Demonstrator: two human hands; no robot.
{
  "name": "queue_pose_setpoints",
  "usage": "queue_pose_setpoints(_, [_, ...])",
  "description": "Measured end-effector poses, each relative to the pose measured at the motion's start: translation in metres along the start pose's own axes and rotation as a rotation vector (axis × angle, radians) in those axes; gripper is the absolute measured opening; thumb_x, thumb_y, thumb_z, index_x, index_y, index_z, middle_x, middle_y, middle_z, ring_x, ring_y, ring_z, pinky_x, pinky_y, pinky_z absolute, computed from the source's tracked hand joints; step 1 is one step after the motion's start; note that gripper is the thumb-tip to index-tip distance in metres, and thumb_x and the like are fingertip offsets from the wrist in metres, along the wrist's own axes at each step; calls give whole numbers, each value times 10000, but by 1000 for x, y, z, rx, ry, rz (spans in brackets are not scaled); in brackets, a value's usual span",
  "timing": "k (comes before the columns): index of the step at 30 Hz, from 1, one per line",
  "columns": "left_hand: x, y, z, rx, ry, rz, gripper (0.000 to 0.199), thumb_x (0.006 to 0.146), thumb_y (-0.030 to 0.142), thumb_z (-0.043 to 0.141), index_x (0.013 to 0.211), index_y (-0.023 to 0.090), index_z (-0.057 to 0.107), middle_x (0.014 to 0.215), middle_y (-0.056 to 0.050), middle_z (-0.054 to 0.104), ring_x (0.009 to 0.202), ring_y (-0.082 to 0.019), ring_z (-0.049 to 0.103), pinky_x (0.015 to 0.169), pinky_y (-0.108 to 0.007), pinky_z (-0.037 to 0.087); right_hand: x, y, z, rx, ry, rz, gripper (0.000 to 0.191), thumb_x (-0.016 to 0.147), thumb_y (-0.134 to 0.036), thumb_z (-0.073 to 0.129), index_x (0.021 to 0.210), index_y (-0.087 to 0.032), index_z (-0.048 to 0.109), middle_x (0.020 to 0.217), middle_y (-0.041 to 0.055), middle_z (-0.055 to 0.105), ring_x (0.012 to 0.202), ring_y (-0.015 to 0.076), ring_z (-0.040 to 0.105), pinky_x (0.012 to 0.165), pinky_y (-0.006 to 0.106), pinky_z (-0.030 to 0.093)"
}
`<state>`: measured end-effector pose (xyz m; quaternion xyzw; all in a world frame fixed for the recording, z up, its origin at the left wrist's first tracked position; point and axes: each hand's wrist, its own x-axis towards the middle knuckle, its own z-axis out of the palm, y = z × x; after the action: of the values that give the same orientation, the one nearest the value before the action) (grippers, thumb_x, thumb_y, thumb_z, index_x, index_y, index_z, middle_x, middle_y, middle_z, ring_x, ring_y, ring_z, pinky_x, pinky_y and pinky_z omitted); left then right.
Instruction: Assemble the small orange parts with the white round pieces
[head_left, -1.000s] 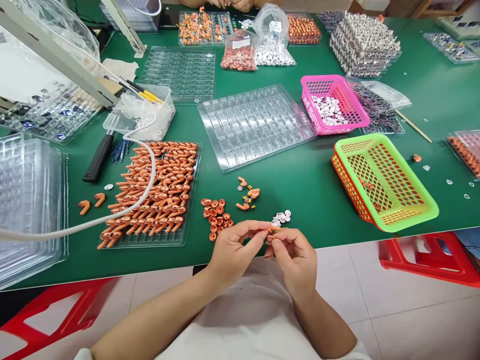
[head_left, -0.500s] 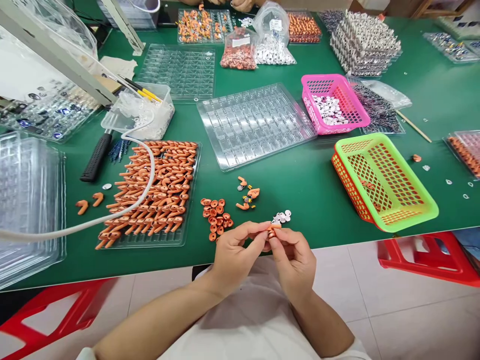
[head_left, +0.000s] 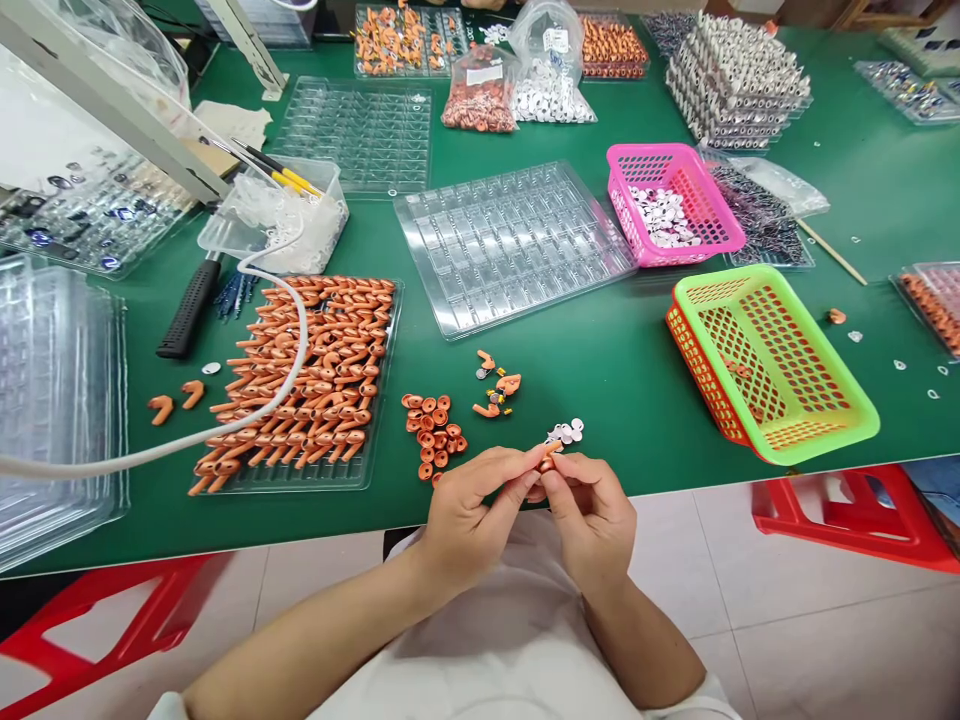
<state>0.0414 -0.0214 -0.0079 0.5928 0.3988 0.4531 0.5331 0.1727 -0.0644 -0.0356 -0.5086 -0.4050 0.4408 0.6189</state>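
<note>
Between the fingertips of both hands, at the table's front edge, is an orange earbud shell [head_left: 551, 452] with a short stem. My left hand [head_left: 480, 510] pinches it from one side, and my right hand [head_left: 592, 515] pinches it from the other. Fingers cover much of the shell. Just beyond the fingertips lie several small white round pieces [head_left: 568, 432]. Left of my hands is a cluster of orange cup-shaped earbud covers [head_left: 435, 432]. Farther up sit a few orange earbud parts [head_left: 508, 384] with small yellow and silver components.
A clear tray piled with orange earbuds [head_left: 315, 370] lies left, a white cable [head_left: 300, 345] crossing it. A clear blister tray [head_left: 517, 250] lies ahead. The pink basket [head_left: 675, 155] holds white pieces; a green basket [head_left: 847, 400] stands right. A black-handled tool [head_left: 187, 310] lies far left.
The stem of the earbud shell now tilts more upward to the right. Both hands keep their pinch in nearly the same place; the view has shifted slightly.
</note>
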Motion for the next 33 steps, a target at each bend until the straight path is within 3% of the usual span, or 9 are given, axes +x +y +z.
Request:
queue_pose_setpoints(6, [7,-2,-13,-49,-45,-25,200,824,60,686,901,214,788,839,-44,770,810,-162,709,732,-247,585,8,-1,-12,-57,-150,-26,241,904,-134,619,1072,-289,695,962,41,639,838,160,640,678,302,585])
queue_pose_setpoints(10, [11,-1,-17,-16,-74,-76,139,796,100,736,885,200,778,799,-39,749,763,-153,679,712,-248,563,14,-5,-17,-8,-232,-27,261,913,-144,603,1093,-306,697,962,49,615,855,168,622,708,328,577])
queue_pose_setpoints(15, [13,-2,-17,42,-116,6,85,822,160,729,884,201,768,737,-39,734,732,-158,663,707,-275,562,16,-8,-18,-4,-256,-21,212,906,-169,617,1063,-281,703,940,56,652,862,177,647,716,327,598])
queue_pose_setpoints(20, [11,-6,-18,179,-39,104,74,815,202,743,867,236,784,966,-75,729,856,-171,701,727,-274,591,13,-7,-19,28,-255,62,240,913,-188,613,1106,-305,697,960,41,657,811,166,676,708,325,619])
queue_pose_setpoints(23, [11,-6,-17,192,-57,145,134,828,154,723,919,238,775,886,-59,770,953,-195,721,798,-278,597,13,-7,-20,22,-274,70,254,921,-192,603,1126,-307,700,960,40,668,817,167,682,722,329,623])
queue_pose_setpoints(27, [11,-5,-16,236,-70,155,105,843,168,707,899,231,770,868,-43,793,840,-178,750,771,-262,608,15,-7,-21,24,-283,69,234,913,-207,621,1114,-288,709,956,51,685,812,170,682,714,332,629])
queue_pose_setpoints(33, [9,-4,-17,311,-82,216,133,851,128,684,921,222,747,861,-32,796,862,-166,752,791,-246,604,15,-8,-20,109,-275,149,225,909,-202,632,1093,-299,720,969,32,690,804,154,691,730,316,631])
